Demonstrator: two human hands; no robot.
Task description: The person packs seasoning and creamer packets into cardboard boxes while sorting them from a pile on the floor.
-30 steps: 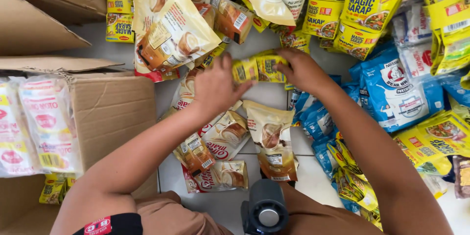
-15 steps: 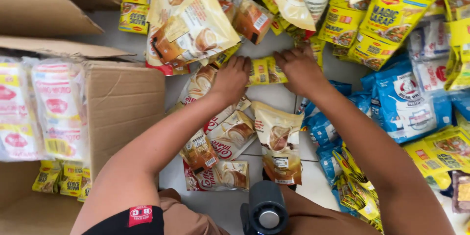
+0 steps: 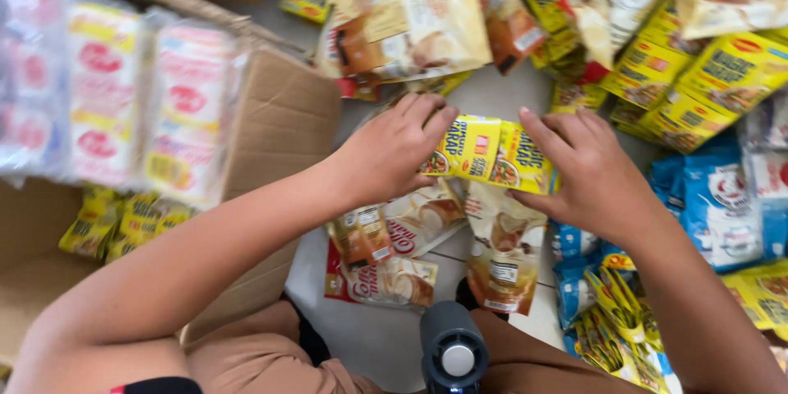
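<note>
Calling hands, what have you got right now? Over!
Left hand and right hand both gripping a strip of small yellow seasoning sachets. Strip held above brown-and-cream drink-mix pouches on the floor. Open cardboard box beside left arm. Nothing blocking.

Pale tiled floor (image 3: 492,94) seen under even light, grout lines showing. Open cardboard box (image 3: 283,127) set left of the bare tiles; heaped packets beyond and right.
</note>
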